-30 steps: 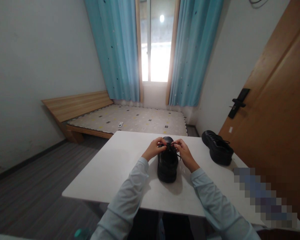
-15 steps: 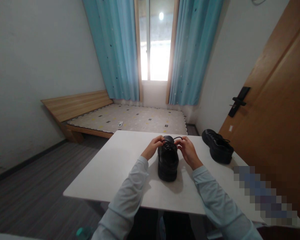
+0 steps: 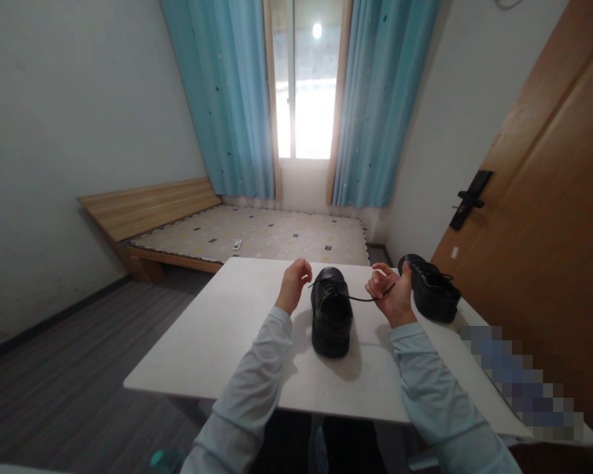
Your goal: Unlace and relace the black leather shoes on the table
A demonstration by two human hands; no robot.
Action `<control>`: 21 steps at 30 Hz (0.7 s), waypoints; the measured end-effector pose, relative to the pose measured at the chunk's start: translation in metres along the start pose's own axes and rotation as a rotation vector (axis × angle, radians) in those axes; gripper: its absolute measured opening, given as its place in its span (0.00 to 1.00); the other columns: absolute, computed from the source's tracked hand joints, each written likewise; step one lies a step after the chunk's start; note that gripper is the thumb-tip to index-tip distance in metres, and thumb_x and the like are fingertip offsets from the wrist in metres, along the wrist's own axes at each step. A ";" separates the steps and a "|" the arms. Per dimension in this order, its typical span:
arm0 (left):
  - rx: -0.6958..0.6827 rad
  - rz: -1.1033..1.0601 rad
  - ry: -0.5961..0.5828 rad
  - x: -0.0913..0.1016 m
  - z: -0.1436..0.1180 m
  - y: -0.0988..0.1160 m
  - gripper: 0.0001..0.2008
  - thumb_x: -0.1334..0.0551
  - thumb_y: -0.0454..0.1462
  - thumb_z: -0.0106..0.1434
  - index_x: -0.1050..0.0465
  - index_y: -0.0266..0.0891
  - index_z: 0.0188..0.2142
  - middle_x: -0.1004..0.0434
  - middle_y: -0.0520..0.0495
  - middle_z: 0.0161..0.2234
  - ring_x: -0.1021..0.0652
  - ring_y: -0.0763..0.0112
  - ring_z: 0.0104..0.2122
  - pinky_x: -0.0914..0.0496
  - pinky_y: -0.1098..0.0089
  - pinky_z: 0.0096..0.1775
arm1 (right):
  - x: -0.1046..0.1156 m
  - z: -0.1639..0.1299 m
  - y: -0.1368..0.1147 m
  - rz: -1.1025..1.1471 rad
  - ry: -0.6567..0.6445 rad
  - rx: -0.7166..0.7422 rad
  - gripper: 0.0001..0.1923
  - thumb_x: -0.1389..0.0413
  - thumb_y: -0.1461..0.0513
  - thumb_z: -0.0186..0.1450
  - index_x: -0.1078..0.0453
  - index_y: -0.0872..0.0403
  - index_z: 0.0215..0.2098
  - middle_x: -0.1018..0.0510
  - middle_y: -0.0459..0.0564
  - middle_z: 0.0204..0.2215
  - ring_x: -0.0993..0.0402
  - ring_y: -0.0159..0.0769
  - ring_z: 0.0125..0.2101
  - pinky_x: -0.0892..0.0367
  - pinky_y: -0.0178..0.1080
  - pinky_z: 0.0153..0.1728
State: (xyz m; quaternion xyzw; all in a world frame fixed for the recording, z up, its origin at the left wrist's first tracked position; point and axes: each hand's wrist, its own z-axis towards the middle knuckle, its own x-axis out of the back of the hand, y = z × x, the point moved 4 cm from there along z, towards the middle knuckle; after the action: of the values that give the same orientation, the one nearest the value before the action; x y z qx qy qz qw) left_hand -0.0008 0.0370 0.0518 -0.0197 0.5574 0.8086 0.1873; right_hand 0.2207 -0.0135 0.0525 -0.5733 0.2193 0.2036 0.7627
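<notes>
We count two black shoes [image 3: 331, 315] [image 3: 431, 288], one lace [image 3: 363, 299], one white table [image 3: 217, 342], two hands [image 3: 293, 283] [image 3: 394, 293], two blue curtains [image 3: 225, 99] [image 3: 380, 99] and one bed [image 3: 257, 234].

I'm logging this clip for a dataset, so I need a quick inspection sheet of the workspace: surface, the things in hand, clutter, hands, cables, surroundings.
Surface: white rectangular table, matte.
Things in hand: black chunky-soled leather shoe stands upright at the centre, toe away from the person; its thin black lace is stretched out to the right.
Clutter: second black shoe at the table's right side.
Hands: left hand is closed beside the shoe's toe, seemingly pinching a lace end; right hand grips the stretched lace.
Cables: a cable high on the right wall, mostly cut off by the picture's edge.
Surroundings: low wooden bed, blue curtains, window, wooden door.
</notes>
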 end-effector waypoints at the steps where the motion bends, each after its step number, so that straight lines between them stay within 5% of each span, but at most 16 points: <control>1: -0.030 0.096 -0.010 -0.001 0.000 0.001 0.16 0.47 0.44 0.63 0.30 0.37 0.26 0.31 0.49 0.29 0.30 0.73 0.31 0.33 0.70 0.36 | 0.001 0.001 0.000 -0.029 0.011 -0.008 0.26 0.54 0.42 0.60 0.28 0.52 0.26 0.32 0.44 0.14 0.45 0.27 0.10 0.47 0.35 0.14; 5: -0.219 0.524 -0.201 -0.016 -0.007 0.006 0.14 0.46 0.42 0.64 0.22 0.43 0.39 0.30 0.46 0.46 0.32 0.65 0.48 0.39 0.63 0.53 | 0.003 0.005 0.003 -0.180 0.059 -0.046 0.13 0.44 0.51 0.57 0.29 0.51 0.26 0.28 0.45 0.19 0.36 0.29 0.17 0.42 0.34 0.18; 8: -0.318 0.775 -0.254 -0.024 -0.012 0.005 0.12 0.44 0.43 0.64 0.21 0.46 0.38 0.29 0.48 0.47 0.34 0.63 0.50 0.42 0.59 0.55 | -0.001 0.004 0.008 -0.399 0.004 -0.071 0.09 0.40 0.56 0.54 0.27 0.52 0.31 0.25 0.45 0.24 0.35 0.28 0.19 0.42 0.32 0.18; 11: -0.364 0.802 -0.138 -0.020 -0.012 0.008 0.17 0.45 0.43 0.64 0.21 0.42 0.26 0.26 0.47 0.39 0.31 0.65 0.46 0.39 0.62 0.52 | -0.005 0.002 0.017 -0.674 -0.102 -0.103 0.13 0.38 0.58 0.52 0.24 0.55 0.35 0.23 0.48 0.26 0.31 0.30 0.22 0.39 0.33 0.21; 15: -0.342 0.696 -0.007 -0.008 -0.008 0.012 0.29 0.49 0.44 0.66 0.34 0.39 0.10 0.29 0.48 0.25 0.29 0.69 0.36 0.37 0.65 0.47 | -0.008 0.005 0.024 -0.875 -0.163 -0.052 0.13 0.38 0.57 0.51 0.24 0.56 0.33 0.22 0.48 0.23 0.30 0.33 0.23 0.36 0.36 0.26; 17: -0.327 0.677 0.011 -0.006 -0.006 0.011 0.30 0.50 0.44 0.66 0.38 0.39 0.08 0.31 0.49 0.21 0.29 0.70 0.33 0.37 0.66 0.45 | -0.009 0.006 0.025 -0.928 -0.160 -0.005 0.13 0.39 0.55 0.52 0.24 0.57 0.30 0.22 0.49 0.23 0.29 0.34 0.23 0.35 0.37 0.27; 21: -0.299 0.688 0.063 -0.005 -0.003 0.006 0.19 0.43 0.45 0.62 0.30 0.39 0.19 0.29 0.51 0.24 0.28 0.70 0.32 0.34 0.67 0.42 | -0.012 0.004 0.021 -1.099 -0.070 0.108 0.16 0.44 0.51 0.58 0.26 0.56 0.25 0.23 0.49 0.21 0.28 0.36 0.23 0.35 0.38 0.28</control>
State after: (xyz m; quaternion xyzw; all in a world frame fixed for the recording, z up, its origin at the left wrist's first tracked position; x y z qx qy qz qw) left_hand 0.0010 0.0311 0.0574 0.1169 0.4125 0.8957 -0.1176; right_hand 0.1992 -0.0046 0.0441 -0.5562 -0.1276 -0.2169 0.7920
